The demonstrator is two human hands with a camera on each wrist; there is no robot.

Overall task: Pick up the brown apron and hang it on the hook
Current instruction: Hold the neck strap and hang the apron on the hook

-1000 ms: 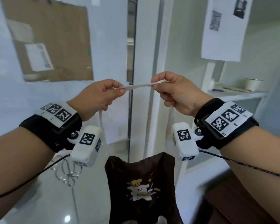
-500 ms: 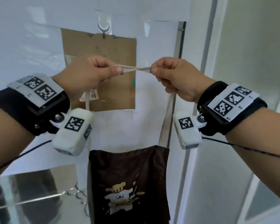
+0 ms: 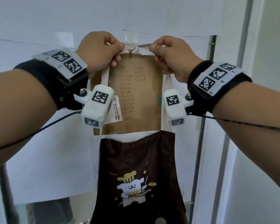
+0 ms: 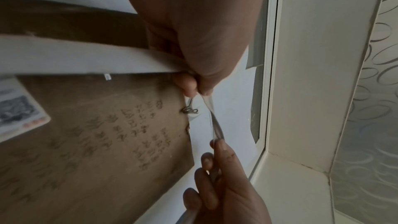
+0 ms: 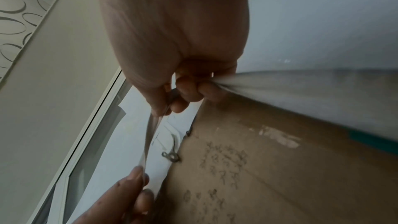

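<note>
Beige strap [image 3: 137,46] pinched taut between raised hands, left [image 3: 99,50], right [image 3: 171,54], at hook [image 3: 131,51].

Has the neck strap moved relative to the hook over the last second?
Yes. The neck strap has risen to the hook; half a second ago it was stretched well below it.

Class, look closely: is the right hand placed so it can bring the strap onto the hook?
Probably yes: the right hand pinches the strap beside the hook, with nothing between them.

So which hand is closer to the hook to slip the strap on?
Probably the left hand: its fingers pinch the strap almost beside the hook; the right hand sits slightly farther away.
</note>
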